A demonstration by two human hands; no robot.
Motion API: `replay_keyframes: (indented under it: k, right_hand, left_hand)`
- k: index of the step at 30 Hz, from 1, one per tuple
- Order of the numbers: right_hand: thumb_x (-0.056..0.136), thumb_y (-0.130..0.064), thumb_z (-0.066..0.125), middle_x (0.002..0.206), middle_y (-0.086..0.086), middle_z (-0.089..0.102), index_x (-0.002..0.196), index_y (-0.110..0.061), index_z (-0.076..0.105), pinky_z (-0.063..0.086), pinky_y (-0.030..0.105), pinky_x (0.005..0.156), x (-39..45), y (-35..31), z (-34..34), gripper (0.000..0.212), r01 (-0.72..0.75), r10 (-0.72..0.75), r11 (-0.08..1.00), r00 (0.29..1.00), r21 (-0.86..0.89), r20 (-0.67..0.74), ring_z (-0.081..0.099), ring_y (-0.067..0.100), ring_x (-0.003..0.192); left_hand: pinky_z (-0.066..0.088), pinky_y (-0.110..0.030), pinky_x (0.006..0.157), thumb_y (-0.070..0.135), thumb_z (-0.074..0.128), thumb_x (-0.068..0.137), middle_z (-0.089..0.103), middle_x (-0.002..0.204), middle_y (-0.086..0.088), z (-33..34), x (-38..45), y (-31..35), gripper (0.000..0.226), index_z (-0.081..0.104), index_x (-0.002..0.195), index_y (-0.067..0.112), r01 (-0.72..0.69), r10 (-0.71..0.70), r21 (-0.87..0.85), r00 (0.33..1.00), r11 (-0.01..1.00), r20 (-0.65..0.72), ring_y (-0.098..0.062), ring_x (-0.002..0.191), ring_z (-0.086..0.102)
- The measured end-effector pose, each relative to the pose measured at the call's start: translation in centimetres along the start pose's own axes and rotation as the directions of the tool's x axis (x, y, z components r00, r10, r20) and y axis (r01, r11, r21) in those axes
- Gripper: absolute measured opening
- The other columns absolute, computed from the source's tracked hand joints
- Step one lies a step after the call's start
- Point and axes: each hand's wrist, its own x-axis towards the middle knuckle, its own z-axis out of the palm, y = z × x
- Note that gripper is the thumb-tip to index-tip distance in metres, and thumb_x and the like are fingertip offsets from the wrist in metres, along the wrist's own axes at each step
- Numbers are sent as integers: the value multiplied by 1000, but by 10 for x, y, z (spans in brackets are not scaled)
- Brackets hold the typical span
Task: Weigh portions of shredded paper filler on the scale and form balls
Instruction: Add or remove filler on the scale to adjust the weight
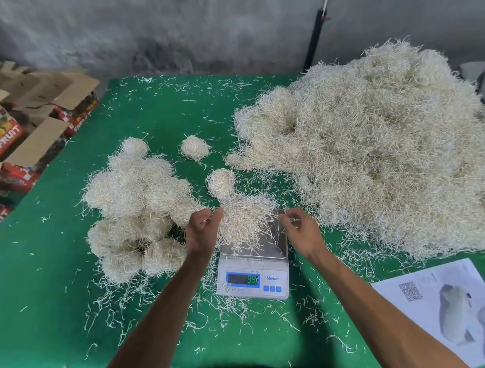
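Nearest me, the scale (252, 270) sits on the green table (58, 329), its display lit, a loose portion (244, 221) on the pan. The left hand (201, 230) presses it with straight fingers; the right hand (300, 231) hovers, grip loosely curled, holding nothing I can see. Best to add wisps slowly from the big heap (378, 158) beyond. Finished balls (133, 210) sit left

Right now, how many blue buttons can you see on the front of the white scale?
3, in a row on the front panel of the white digital scale: left blue button, middle one, right one, all right of the display. None appear hidden.
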Motion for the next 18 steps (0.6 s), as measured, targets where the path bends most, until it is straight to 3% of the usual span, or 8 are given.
replay_keyframes:
  k: [3, 5, 7, 9, 11, 14, 16, 18]
  right_hand:
    - [102, -49, 58, 119, -11, 63, 132, -21, 59, 44, 9, 65, -3, 1, -2, 40, -9, 9, 1000, 1000, 6, -15, 61, -5, 86]
    - [103, -49, 58, 123, -7, 64, 133, -19, 58, 48, 18, 77, -3, 4, -4, 42, -28, 28, 999, 999, 18, -23, 63, 2, 96]
    - [103, -48, 58, 124, -7, 64, 132, -20, 58, 53, 24, 81, -5, 7, -6, 41, -53, 54, 998, 998, 39, -29, 66, 8, 101]
    - [103, -47, 58, 123, -8, 65, 126, -26, 57, 51, 16, 74, -8, 8, -9, 31, -60, 62, 996, 998, 59, -30, 66, 5, 97]
    - [104, -44, 57, 125, -8, 63, 132, -24, 56, 49, 16, 76, -9, 10, -11, 35, -66, 68, 996, 997, 68, -37, 65, 7, 100]
    - [105, -40, 57, 124, -9, 63, 136, -18, 55, 56, 22, 63, -11, 15, -12, 38, -81, 83, 996, 995, 40, -48, 69, 13, 88]
    - [106, -37, 56, 121, -9, 63, 135, -16, 56, 60, 32, 64, -12, 20, -13, 36, -93, 94, 995, 994, 34, -46, 70, 20, 83]
    - [107, -35, 55, 121, -9, 63, 135, -16, 55, 61, 27, 68, -14, 27, -15, 34, -109, 110, 994, 993, 5, -46, 70, 17, 87]
  left_hand:
    - [46, -5, 58, 41, 70, 91, 63, 109, -1, 0, 0, 1, 45, 59, 119, 7, 39, -39, -19, 999, 999, 15, -8, 89, 61]
    - [44, -5, 56, 48, 70, 89, 61, 111, 3, 1, -1, 1, 51, 57, 123, 12, 60, -60, -25, 998, 998, 15, 0, 89, 58]
    - [43, -9, 67, 54, 70, 87, 60, 119, 3, 2, 0, 1, 55, 54, 124, 16, 54, -53, -16, 998, 998, 15, -5, 97, 60]
    - [46, -22, 80, 61, 71, 83, 56, 126, 3, 5, 1, 1, 63, 51, 126, 21, 43, -44, 13, 999, 999, 33, -14, 109, 59]
    - [44, -30, 89, 66, 74, 77, 53, 130, 7, 11, 3, 2, 69, 49, 129, 27, 42, -45, 55, 997, 998, 68, -13, 115, 55]
    - [41, -30, 98, 51, 81, 77, 53, 136, 8, 24, 8, 4, 64, 52, 131, 31, -8, -3, 69, 988, 998, 154, -10, 118, 52]
    - [46, -19, 85, 33, 82, 81, 54, 141, 3, 33, 12, 4, 57, 55, 131, 28, -9, -17, 117, 976, 993, 219, -9, 104, 58]
    - [50, -17, 65, 25, 81, 82, 57, 137, -2, 41, 14, -1, 52, 59, 129, 26, 30, -81, 179, 956, 983, 282, -10, 89, 63]
